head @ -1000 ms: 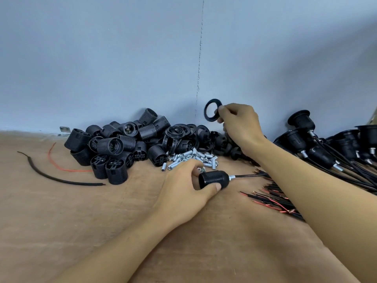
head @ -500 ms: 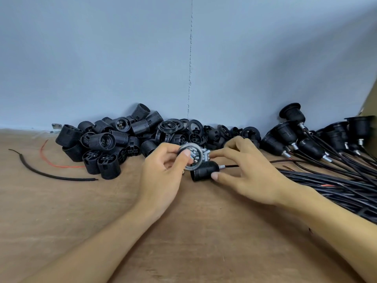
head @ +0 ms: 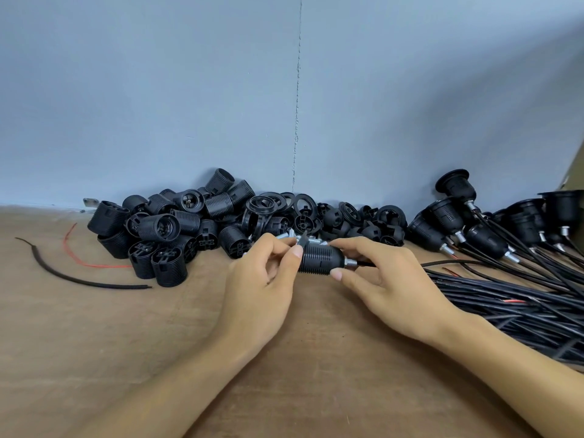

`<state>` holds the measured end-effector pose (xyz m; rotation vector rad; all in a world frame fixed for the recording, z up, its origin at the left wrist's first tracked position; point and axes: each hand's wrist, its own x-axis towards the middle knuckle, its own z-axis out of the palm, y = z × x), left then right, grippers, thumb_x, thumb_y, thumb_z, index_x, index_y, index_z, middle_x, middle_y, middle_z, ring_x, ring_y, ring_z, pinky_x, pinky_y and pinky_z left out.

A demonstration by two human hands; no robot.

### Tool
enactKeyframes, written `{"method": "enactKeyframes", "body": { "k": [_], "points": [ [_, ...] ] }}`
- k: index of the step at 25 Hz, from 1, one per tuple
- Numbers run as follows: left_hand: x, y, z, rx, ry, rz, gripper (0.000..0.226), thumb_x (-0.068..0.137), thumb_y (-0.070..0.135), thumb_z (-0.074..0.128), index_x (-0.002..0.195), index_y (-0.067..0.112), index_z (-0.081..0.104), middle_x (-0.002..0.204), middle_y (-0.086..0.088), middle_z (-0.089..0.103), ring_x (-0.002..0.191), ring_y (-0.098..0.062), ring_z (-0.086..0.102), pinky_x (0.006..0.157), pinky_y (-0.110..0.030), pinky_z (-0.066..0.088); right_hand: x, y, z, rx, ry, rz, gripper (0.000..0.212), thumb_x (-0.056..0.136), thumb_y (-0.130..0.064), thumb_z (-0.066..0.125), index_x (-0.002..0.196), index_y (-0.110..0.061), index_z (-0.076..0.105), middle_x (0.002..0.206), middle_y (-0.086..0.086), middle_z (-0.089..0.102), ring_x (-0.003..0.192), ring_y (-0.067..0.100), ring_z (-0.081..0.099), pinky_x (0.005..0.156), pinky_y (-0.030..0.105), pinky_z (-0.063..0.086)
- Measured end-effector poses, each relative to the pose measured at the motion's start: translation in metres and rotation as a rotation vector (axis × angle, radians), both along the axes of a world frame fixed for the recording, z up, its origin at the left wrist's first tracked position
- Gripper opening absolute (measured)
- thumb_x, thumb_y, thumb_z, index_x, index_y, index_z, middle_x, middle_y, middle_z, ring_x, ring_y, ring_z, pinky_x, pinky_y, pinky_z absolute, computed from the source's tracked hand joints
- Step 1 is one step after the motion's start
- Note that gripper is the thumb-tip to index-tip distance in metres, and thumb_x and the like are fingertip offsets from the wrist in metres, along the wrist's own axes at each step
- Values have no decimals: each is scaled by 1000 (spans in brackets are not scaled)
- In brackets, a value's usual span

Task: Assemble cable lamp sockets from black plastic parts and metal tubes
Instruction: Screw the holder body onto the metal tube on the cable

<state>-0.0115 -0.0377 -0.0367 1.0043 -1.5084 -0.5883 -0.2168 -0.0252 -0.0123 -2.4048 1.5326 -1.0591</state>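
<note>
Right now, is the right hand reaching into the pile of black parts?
No, the right hand grips the ribbed socket together with the left hand.

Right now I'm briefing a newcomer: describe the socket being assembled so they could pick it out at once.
Follow the wall seam down to the wooden table, before the heap of loose black shells. There the left hand and right hand hold one ribbed black socket sideways. Unlike those shells, it is hand-held, with a metal tube and cable at its right end.
</note>
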Motion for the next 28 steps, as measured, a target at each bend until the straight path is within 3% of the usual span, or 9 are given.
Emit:
{"method": "enactKeyframes", "body": {
  "k": [2, 4, 6, 8, 11, 15, 19, 23, 28],
  "points": [
    [1, 0, 0, 6, -8, -24, 23, 98, 27, 62, 76, 26, 57, 76, 2, 70, 68, -18, 63, 62, -27, 46, 1, 1, -1, -2, -41, -4, 37, 92, -41, 67, 128, -32, 62, 117, -25, 67, 111, -13, 56, 92, 0, 35],
    [2, -1, -1, 33, -5, -40, 20, 100, 26, 62, 80, 27, 57, 72, -9, 66, 72, -32, 61, 66, -35, 45, 3, 3, -2, 7, -54, -13, 37, 91, -42, 66, 127, -32, 63, 116, -24, 67, 112, -13, 56, 93, 0, 36],
    [2, -1, -1, 92, 39, -59, 17, 100, 27, 61, 83, 29, 60, 75, -7, 69, 77, -30, 66, 71, -34, 51, 5, 4, -3, 12, -55, -27, 37, 91, -44, 65, 126, -31, 63, 115, -24, 68, 112, -12, 57, 93, 1, 37],
    [1, -1, -2, 155, 99, -70, 15, 98, 34, 61, 84, 30, 63, 80, -5, 73, 82, -27, 69, 84, -46, 58, 7, 6, -2, 11, -44, -39, 39, 91, -47, 63, 126, -30, 63, 115, -23, 68, 111, -10, 58, 94, 6, 41],
    [-1, -1, -3, 205, 179, -69, 17, 89, 44, 58, 84, 29, 64, 79, -8, 74, 87, -34, 71, 90, -58, 56, 10, 10, 0, -11, 5, -47, 40, 92, -49, 62, 126, -29, 62, 118, -21, 67, 111, -4, 60, 97, 23, 48],
    [-4, -2, -4, 223, 210, -29, 21, 91, 43, 60, 82, 25, 65, 77, -10, 74, 85, -34, 72, 87, -57, 58, 15, 16, 2, -25, 100, -48, 42, 92, -50, 58, 127, -28, 60, 125, -16, 64, 114, 8, 60, 96, 35, 50],
    [-2, -6, -4, 231, 287, 22, 20, 101, 24, 62, 82, 16, 65, 73, -3, 74, 79, -15, 74, 84, -46, 62, 17, 18, 4, -64, 164, -53, 36, 93, -39, 65, 125, -23, 62, 120, -7, 66, 107, 20, 64, 91, 39, 51],
    [-2, -2, -1, 195, 199, -20, 22, 91, 39, 60, 78, 22, 62, 78, -12, 73, 86, -34, 71, 89, -59, 57, 16, 18, 5, -43, 100, -40, 37, 92, -39, 66, 125, -23, 63, 119, -8, 66, 108, 16, 64, 92, 38, 51],
    [-3, 1, -2, 121, 106, -52, 22, 96, 36, 61, 80, 21, 59, 80, -15, 70, 83, -38, 66, 85, -53, 57, 13, 14, 1, -2, 18, -44, 39, 91, -48, 61, 124, -26, 62, 115, -16, 67, 106, 2, 62, 93, 25, 48]
  ]
}}
